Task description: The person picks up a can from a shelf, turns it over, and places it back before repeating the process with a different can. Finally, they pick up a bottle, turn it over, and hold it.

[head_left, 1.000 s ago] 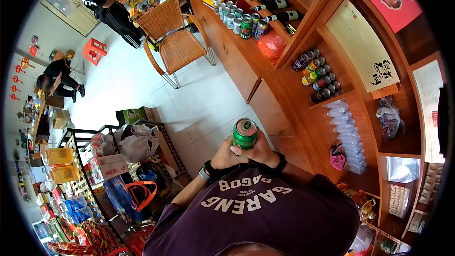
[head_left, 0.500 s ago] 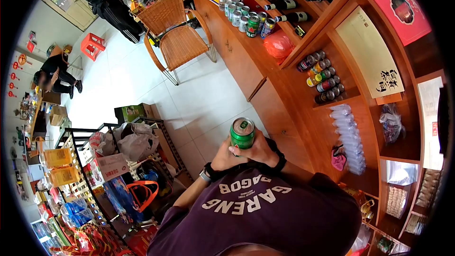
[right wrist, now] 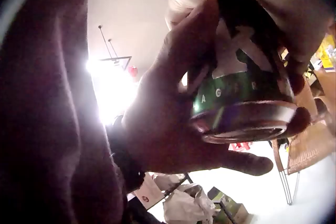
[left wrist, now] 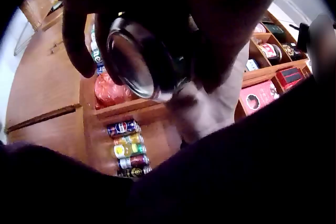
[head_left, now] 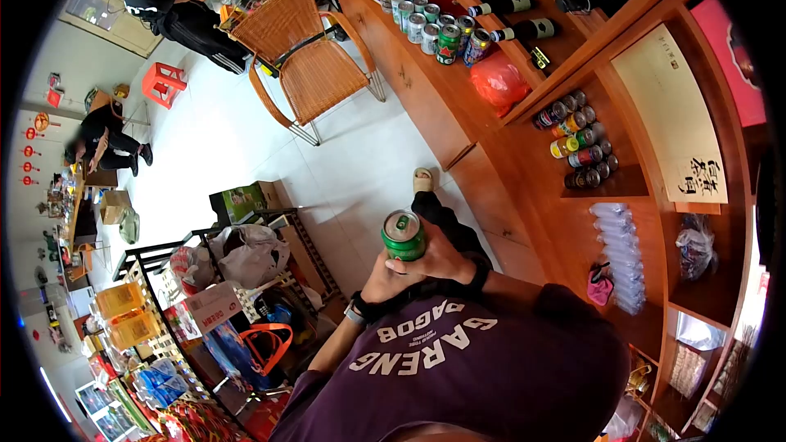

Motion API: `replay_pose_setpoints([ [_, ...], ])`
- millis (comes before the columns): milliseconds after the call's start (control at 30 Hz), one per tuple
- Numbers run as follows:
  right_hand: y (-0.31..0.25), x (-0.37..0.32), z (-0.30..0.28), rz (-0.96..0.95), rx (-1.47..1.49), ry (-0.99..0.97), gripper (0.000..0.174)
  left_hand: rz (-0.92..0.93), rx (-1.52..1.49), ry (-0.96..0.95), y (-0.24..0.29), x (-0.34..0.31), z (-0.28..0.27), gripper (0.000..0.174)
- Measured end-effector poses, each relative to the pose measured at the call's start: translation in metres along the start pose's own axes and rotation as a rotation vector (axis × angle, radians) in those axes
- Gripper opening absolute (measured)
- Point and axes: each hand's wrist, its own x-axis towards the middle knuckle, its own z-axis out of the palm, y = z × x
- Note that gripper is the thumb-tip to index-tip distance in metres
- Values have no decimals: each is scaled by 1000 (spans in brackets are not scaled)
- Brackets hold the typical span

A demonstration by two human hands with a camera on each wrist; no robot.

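Observation:
A green beer can (head_left: 403,239) stands upright in front of the chest in the head view, its silver top with a green tab facing up. My left hand (head_left: 386,280) wraps its lower left side. From the right, my right hand (head_left: 442,257) grips the same can, so both hands hold it together. In the right wrist view the can's (right wrist: 239,85) lettered side and silver bottom rim show between the fingers. Dark fingers surround the can's bottom (left wrist: 131,64) in the left wrist view.
A wooden cabinet (head_left: 483,143) runs along the right, with several cans (head_left: 447,44), a red plastic bag (head_left: 498,82) and wine bottles (head_left: 524,30). A wicker chair (head_left: 315,74) stands ahead. At left is a loaded rack (head_left: 164,255). Two people (head_left: 184,20) are farther off.
In the head view the can and both hands have shifted slightly left and down, still together. The cabinet has slid right in view, and a sandalled foot now shows beyond the hands.

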Motion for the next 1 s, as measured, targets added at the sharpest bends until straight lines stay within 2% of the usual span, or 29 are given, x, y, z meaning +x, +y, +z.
replay_pose_setpoints([
  [67,-2,24,-8,-27,-53,-34,67,29,45,20,5,17,-11,44],
  [167,-19,61,-27,-77,-142,-69,71,67,103,122,14,50,-24,45],
  [200,-21,72,-35,-100,-146,-107,72,31,152,89,12,60,-34,50],
  [233,-25,84,-43,-124,-152,-145,73,119,231,107,17,74,-36,49],
  [300,-37,106,-64,-152,-189,-218,75,55,2,132,38,97,-37,49],
  [433,-45,142,-95,-296,-357,-204,75,-69,76,102,50,136,-62,47],
  [500,-54,153,-109,-295,-382,-168,75,-66,91,128,44,155,-69,50],
  [600,-62,164,-128,-221,-381,-133,74,-88,164,63,35,181,-80,58],
  [700,-51,170,-146,-145,-365,-94,75,-123,146,35,31,208,-86,63],
  [767,-40,171,-158,-161,-322,3,75,-64,152,-31,36,231,-88,66],
  [800,-41,170,-165,-117,-362,34,75,-97,229,-72,41,241,-91,68],
  [1000,-38,174,-190,-154,-504,263,73,-95,312,-291,30,299,-103,71],
])
